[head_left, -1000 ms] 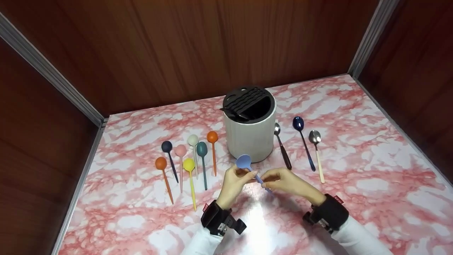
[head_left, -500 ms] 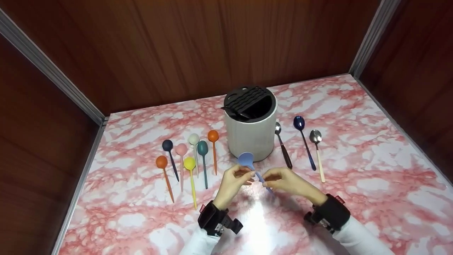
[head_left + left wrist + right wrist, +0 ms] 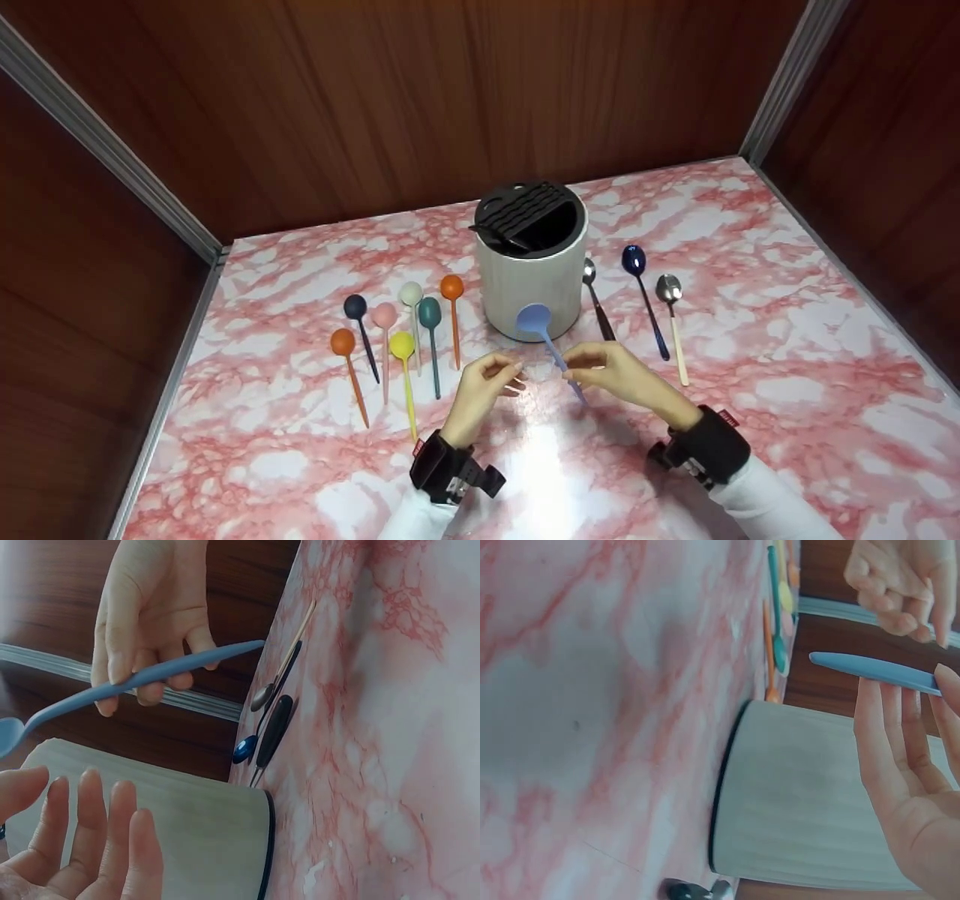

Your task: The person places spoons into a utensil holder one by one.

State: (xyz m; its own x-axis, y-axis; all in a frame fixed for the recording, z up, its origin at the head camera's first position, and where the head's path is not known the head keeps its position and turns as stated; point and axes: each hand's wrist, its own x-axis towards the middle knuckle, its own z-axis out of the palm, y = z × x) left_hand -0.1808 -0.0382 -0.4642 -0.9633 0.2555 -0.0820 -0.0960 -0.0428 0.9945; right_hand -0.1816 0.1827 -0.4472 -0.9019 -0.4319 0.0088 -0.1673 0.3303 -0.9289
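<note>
In the head view my right hand (image 3: 619, 375) pinches a periwinkle-blue spoon (image 3: 534, 319) by its handle, bowl up and away from me. The handle (image 3: 877, 671) lies between thumb and fingers in the right wrist view. My left hand (image 3: 481, 386) is apart from the spoon, to its left, with relaxed, slightly bent fingers that hold nothing. Just behind the spoon stands a whitish ribbed utensil holder (image 3: 517, 289) with a black slotted lid (image 3: 525, 206). A dark pointed piece rests in the lid's opening; its kind is unclear.
Left of the holder lie several coloured spoons, among them a yellow spoon (image 3: 403, 346), a teal spoon (image 3: 430, 313) and an orange spoon (image 3: 452, 288). On the right are a dark-blue spoon (image 3: 634, 261), a cream-handled spoon (image 3: 670, 289) and a dark-handled spoon (image 3: 602, 319). Wooden panels (image 3: 480, 97) enclose the marbled table.
My left hand has let go of the blue spoon and drawn back to the left. My right hand has moved the spoon slightly right and upward, its bowl now overlapping the holder's lower wall.
</note>
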